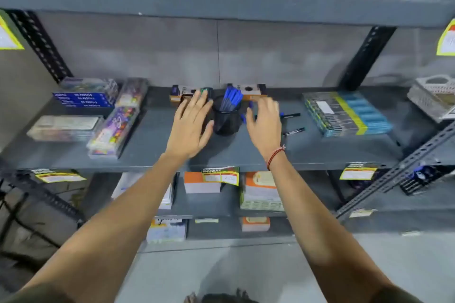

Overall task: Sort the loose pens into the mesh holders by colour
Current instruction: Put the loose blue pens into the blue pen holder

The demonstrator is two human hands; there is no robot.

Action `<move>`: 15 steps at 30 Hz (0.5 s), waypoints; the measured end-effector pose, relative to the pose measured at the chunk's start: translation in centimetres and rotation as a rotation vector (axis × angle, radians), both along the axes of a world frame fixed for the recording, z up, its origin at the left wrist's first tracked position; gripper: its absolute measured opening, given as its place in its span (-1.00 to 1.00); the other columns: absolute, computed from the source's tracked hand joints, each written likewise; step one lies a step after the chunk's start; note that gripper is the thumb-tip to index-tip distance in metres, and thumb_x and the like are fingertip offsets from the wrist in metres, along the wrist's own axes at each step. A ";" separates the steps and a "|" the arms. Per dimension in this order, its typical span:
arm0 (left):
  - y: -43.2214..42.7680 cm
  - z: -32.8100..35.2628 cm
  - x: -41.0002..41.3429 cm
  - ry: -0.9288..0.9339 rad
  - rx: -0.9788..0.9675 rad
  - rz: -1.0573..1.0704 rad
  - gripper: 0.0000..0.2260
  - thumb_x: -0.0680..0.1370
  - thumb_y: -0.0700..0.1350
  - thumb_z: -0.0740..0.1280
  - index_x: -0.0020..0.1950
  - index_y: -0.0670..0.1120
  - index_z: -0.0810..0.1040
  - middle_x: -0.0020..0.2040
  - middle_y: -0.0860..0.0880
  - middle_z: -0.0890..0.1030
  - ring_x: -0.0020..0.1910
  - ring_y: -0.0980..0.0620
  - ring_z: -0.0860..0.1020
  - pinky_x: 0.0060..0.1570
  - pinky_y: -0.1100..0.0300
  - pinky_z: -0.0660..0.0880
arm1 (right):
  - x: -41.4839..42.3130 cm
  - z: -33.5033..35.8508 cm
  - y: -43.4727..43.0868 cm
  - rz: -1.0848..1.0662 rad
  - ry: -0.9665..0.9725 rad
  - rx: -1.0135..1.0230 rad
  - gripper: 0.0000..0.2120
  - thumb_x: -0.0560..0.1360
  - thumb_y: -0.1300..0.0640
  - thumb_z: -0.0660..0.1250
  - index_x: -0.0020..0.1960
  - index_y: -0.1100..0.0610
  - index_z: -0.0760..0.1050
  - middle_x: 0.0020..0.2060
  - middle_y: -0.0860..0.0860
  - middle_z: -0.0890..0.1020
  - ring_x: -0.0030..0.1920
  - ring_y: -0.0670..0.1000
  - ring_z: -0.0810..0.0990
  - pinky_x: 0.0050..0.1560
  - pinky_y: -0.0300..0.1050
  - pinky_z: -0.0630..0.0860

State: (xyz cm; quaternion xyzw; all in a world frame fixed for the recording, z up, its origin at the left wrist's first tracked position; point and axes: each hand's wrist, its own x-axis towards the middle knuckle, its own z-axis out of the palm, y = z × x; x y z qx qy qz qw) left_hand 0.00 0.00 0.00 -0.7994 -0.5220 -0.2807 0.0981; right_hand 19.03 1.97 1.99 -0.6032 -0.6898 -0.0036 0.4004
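While flanking the mesh holder [226,119], both hands open, empty-palmed.

We take the mesh holder [226,119] as our landmark; it stands on the middle shelf [246,155] with a bunch of pens [231,98] upright in it. Left of it hangs our left hand [190,123], right of it our right hand [264,123]. Behind it two boxes [251,92] lie along the back. Further right of it two loose pens [293,123] lie on the shelf, then a stack of packs [344,113]. Far left of it lie more packs [113,128].
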 end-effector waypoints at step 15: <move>-0.9 -8.5 -3.4 -0.074 -0.444 0.219 -0.44 0.51 0.09 -0.04 0.23 -0.24 0.50 0.28 -0.22 0.52 0.30 -0.15 0.44 0.28 -0.03 0.33 | -1.7 -5.8 9.4 -0.067 -0.275 -0.679 -0.76 0.52 0.35 0.21 0.17 0.34 0.46 0.15 0.35 0.56 0.18 0.33 0.54 0.12 0.14 0.53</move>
